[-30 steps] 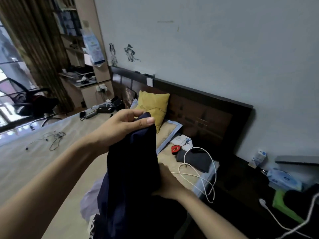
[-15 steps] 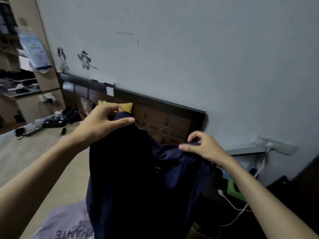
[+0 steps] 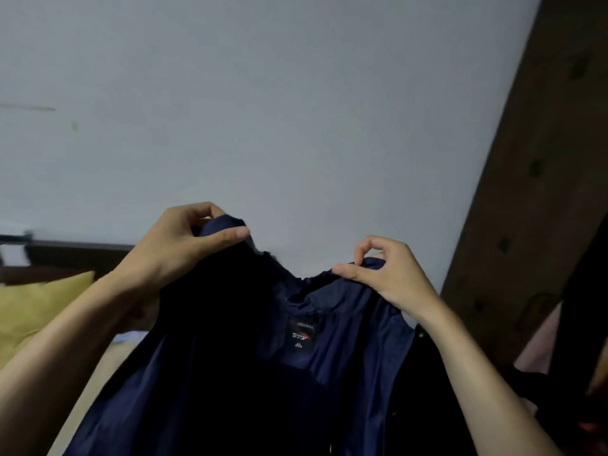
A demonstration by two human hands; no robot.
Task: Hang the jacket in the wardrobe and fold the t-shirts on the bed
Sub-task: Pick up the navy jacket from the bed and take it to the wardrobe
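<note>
Now the left hand (image 3: pixel 174 248) and right hand (image 3: pixel 385 274) each pinch the jacket (image 3: pixel 263 373) at its collar; soft, light cloth, likely best held by the shoulders.

We saw navy jacket (image 3: pixel 250 373) held up by collar, inner lining and neck label facing us, hanging open.

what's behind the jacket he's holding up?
Behind the navy jacket, pinched at the shoulders by the left hand and right hand: pale wall, yellow pillow at left, brown wooden panel at right. Whatever lies directly behind the fabric is hidden.
</note>
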